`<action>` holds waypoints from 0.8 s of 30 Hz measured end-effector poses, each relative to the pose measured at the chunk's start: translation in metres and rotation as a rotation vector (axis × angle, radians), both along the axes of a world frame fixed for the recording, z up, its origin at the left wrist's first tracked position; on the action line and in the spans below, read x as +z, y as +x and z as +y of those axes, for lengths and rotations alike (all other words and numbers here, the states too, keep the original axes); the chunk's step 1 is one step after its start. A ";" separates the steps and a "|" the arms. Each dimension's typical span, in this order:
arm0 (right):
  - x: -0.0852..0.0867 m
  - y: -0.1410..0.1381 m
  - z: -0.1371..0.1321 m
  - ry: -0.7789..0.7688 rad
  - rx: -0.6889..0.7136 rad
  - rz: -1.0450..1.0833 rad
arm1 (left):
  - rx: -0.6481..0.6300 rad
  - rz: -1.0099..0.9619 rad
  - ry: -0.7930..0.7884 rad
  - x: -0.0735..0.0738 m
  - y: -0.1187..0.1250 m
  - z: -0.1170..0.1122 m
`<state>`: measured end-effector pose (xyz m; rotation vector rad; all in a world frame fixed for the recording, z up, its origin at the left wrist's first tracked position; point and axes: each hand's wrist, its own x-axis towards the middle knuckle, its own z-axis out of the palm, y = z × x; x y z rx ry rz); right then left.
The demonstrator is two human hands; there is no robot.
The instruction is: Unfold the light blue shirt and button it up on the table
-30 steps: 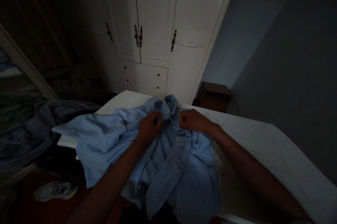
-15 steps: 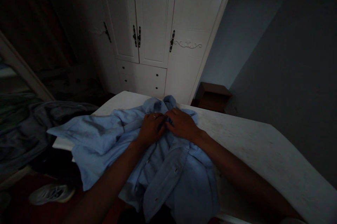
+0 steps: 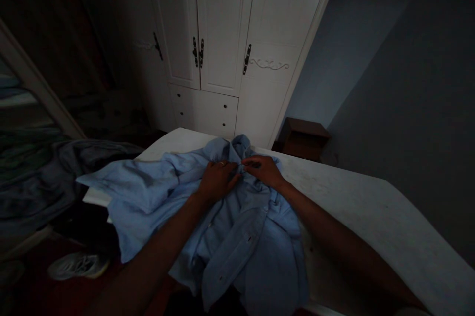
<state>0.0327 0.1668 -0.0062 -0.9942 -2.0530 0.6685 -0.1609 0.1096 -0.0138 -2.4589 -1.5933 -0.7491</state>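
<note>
A light blue button shirt (image 3: pixel 230 227) lies spread on a white table (image 3: pixel 371 212), its front open and its collar at the far end. My left hand (image 3: pixel 217 180), with a ring on one finger, pinches the shirt's front just below the collar. My right hand (image 3: pixel 263 170) meets it from the right, fingertips closed on the same bit of cloth near the top button. One sleeve (image 3: pixel 126 182) trails off the table's left edge.
A white wardrobe (image 3: pixel 230 44) with dark handles and drawers stands behind the table. A brown side table (image 3: pixel 304 135) sits by the wall at right. Dark clothing (image 3: pixel 48 177) is heaped at left, and a shoe (image 3: pixel 77 264) lies on the floor.
One second ago my hands were apart, each holding a side of the shirt's front. They have come together below the collar and now pinch the cloth at one spot.
</note>
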 end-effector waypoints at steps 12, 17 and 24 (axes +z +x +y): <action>-0.017 -0.001 -0.005 0.019 -0.055 0.235 | -0.002 0.161 0.013 0.003 0.013 0.020; -0.016 -0.005 -0.009 0.200 -0.132 0.180 | 0.015 0.081 -0.023 0.001 0.009 0.024; -0.015 -0.009 -0.010 0.295 -0.204 0.167 | -0.073 -0.233 -0.131 -0.004 -0.001 0.033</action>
